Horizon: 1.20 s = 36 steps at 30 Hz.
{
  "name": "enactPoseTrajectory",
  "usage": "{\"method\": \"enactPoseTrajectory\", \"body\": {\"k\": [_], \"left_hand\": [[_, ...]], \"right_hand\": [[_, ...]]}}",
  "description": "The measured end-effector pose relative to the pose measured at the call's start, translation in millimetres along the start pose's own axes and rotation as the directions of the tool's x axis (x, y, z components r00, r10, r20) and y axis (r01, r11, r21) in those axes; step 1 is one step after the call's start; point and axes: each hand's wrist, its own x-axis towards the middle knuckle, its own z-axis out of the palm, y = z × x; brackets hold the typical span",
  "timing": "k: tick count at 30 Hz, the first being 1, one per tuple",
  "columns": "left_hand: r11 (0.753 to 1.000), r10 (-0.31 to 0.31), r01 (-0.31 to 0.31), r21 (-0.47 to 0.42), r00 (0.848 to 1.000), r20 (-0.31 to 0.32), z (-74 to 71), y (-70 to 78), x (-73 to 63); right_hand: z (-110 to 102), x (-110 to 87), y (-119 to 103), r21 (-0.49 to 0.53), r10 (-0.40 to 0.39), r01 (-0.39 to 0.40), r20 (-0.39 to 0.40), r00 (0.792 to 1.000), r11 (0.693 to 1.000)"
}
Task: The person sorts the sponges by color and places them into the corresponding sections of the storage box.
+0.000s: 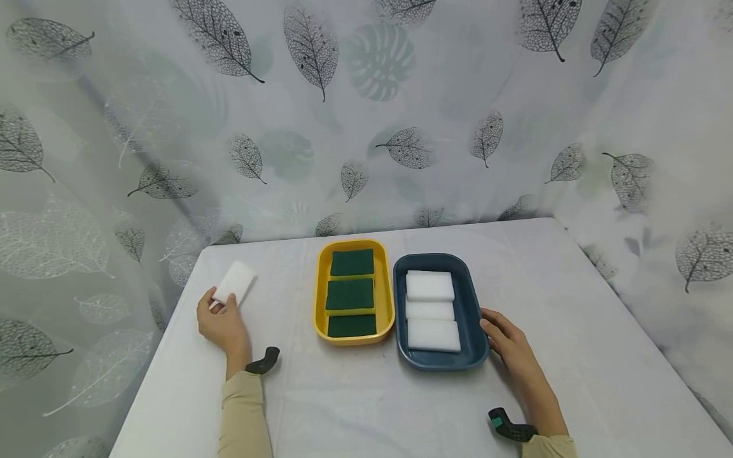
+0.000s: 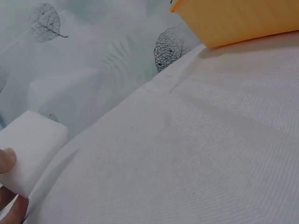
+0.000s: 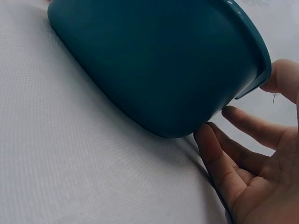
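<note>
At the left of the table my left hand pinches a white sponge between thumb and fingers. The same sponge appears at the left edge of the left wrist view, tilted just above the cloth. On the right, my right hand holds the side of a blue tray, with its thumb at the rim and fingertips against the outer wall. Inside that tray lie three white sponges in a column. A yellow tray stands close beside it, holding three dark green scouring pads.
White cloth covers the table. Behind it hangs a leaf-printed curtain, which also runs along both sides. Black straps with camera mounts sit on both wrists.
</note>
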Motion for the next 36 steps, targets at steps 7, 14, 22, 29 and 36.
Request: {"method": "enactPoseTrajectory", "body": {"k": [7,14,22,29,36], "left_hand": [[0.997,-0.046,0.048,-0.066,0.998,0.033,-1.0,-1.9,1.3],[0.991,-0.062,0.073,-0.113,0.993,0.101,-0.1,1.3,-1.6],[0.984,-0.085,0.112,-0.139,0.978,0.191,1.0,9.6,-3.9],[0.984,-0.079,0.122,-0.129,0.95,0.302,5.1,31.8,-8.9],[0.975,-0.032,0.106,-0.195,0.936,0.351,9.0,60.0,-19.4]], "right_hand": [[0.9,0.4,0.0,0.003,-0.001,0.001,-0.003,1.0,1.0],[0.7,0.6,0.3,0.034,0.006,-0.006,-0.003,1.0,0.999],[1.6,-0.8,-0.6,0.044,0.008,-0.008,0.006,1.0,0.999],[1.4,-0.4,-0.7,0.014,0.009,-0.009,-0.002,1.0,1.0],[0.8,-1.1,-1.0,0.025,0.008,-0.008,0.002,1.0,1.0]]}}
